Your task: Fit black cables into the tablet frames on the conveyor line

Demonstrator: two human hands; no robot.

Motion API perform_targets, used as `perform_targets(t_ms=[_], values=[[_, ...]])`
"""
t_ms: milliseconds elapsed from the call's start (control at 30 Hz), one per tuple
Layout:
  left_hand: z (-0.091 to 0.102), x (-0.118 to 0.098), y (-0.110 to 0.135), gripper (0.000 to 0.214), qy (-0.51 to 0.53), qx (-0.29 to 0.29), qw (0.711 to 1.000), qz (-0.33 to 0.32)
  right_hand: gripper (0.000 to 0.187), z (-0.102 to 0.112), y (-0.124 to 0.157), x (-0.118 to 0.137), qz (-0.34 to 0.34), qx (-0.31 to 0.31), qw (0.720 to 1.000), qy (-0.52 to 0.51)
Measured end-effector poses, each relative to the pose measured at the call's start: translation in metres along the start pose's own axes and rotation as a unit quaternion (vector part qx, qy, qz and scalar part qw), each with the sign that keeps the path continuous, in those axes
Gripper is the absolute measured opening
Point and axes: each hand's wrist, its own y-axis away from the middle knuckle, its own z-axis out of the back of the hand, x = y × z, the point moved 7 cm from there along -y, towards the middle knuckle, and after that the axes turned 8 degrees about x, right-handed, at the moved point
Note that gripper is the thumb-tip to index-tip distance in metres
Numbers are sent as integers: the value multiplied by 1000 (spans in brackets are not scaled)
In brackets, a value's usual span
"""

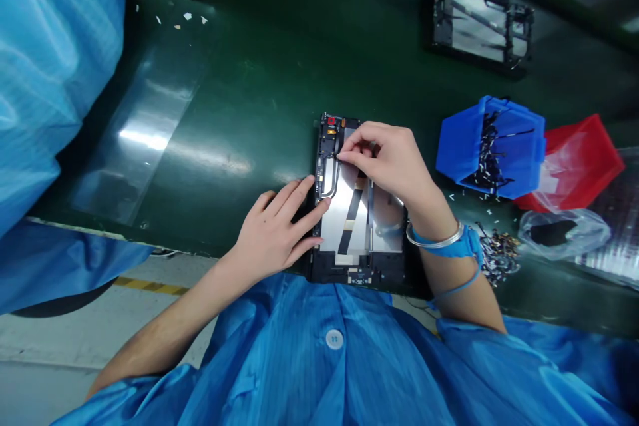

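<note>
An opened phone or tablet body (384, 206) lies on the green bench in front of me, its silver inner plate and dark flex strips showing. My left hand (279, 229) rests at its left side, fingers spread, with fingertips touching the frame and a thin cable (329, 192). Over the upper part of the body, my right hand (384, 154) pinches with thumb and forefinger close to the upper end of that thin cable. Whatever sits between those fingertips is too small to make out. A blue strap and a metal bangle (434, 243) circle my right wrist.
To the right stand a blue bin (459, 150) of small black parts and a red bin (596, 160). Loose small metal parts (499, 254) lie near my right forearm. A stack of device frames (474, 26) sits at the back right. A co-worker's blue sleeve (60, 46) is at left.
</note>
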Motion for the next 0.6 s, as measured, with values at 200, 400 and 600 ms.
perform_targets(t_ms=[200, 400, 600], values=[[2, 0, 0, 48, 7, -3, 1000, 3, 10, -1, 1, 3, 16, 0, 1000, 6], [1, 1, 0, 48, 19, -2, 1000, 4, 12, -5, -1, 1, 31, -10, 999, 30], [1, 1, 0, 49, 8, 0, 1000, 5, 17, 5, 23, 13, 60, -79, 981, 168]])
